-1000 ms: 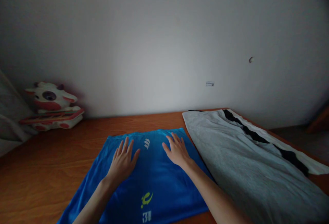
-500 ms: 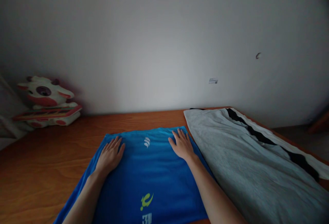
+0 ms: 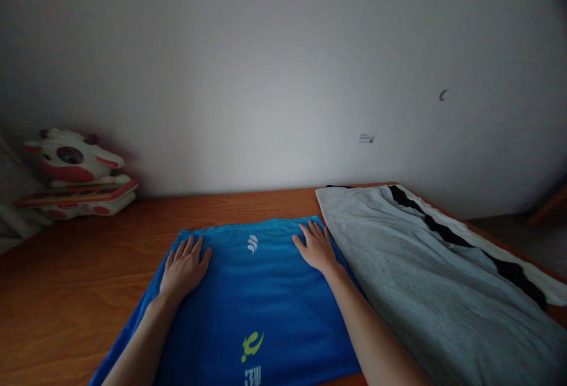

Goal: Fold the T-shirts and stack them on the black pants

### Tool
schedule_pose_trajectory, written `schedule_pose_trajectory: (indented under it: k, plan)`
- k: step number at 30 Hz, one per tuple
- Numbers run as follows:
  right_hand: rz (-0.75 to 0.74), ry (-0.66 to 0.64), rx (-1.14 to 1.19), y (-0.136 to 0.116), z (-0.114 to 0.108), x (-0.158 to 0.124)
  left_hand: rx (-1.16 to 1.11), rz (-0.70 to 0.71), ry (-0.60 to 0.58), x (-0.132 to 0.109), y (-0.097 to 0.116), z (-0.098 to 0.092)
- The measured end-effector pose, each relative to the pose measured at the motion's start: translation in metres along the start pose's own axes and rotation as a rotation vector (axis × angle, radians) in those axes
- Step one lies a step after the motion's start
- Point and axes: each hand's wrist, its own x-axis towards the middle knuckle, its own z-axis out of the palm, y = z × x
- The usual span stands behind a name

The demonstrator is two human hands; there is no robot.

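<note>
A blue garment (image 3: 257,285) with a white wavy logo, a yellow-green emblem and white lettering lies spread on the wooden tabletop (image 3: 75,279). My left hand (image 3: 183,268) rests flat on its far left part, fingers spread. On the far right part lies my right hand (image 3: 316,247), palm down and fingers apart. Neither hand grips the cloth. The near part of the garment runs out of the picture, and my forearms cover some of its sides.
A grey cloth (image 3: 411,268) with black and white bands lies along the right side, close against the blue garment. At the back left stands a cow-shaped toy keyboard (image 3: 84,176). A pale wall (image 3: 248,78) with a small label (image 3: 366,138) rises behind the table.
My left hand has slid slightly to the left on the blue garment, and my right hand slightly to the right. The view has shifted a little.
</note>
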Motion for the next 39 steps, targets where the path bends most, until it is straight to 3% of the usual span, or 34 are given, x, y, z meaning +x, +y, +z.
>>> schedule_pose_trajectory:
  k: [6,9,13,19,21,24,28,39]
  plan:
    - [0.002,0.041,0.035,0.002,0.003,0.000,-0.038,0.008,0.029,0.001,-0.002,0.001]
    - [-0.004,0.187,0.082,0.003,0.004,0.002,-0.024,-0.003,0.000,0.001,-0.001,0.001]
    - [-0.150,0.378,0.191,0.002,-0.001,0.003,-0.039,-0.021,-0.032,0.000,0.001,-0.002]
    - [-0.186,0.510,0.161,-0.006,-0.012,-0.002,-0.184,0.002,0.251,-0.001,0.007,-0.019]
    - [-0.172,0.511,0.139,-0.007,-0.012,-0.002,-0.279,0.018,0.290,-0.001,0.009,-0.027]
    - [-0.089,0.444,0.160,-0.004,-0.007,0.000,-0.373,-0.056,0.252,-0.002,0.009,-0.035]
    - [0.011,0.399,0.194,0.004,0.000,0.006,-0.338,-0.091,0.180,-0.005,0.010,-0.036]
    - [0.069,0.369,0.244,0.011,0.004,0.009,-0.348,-0.091,0.122,-0.007,0.014,-0.039]
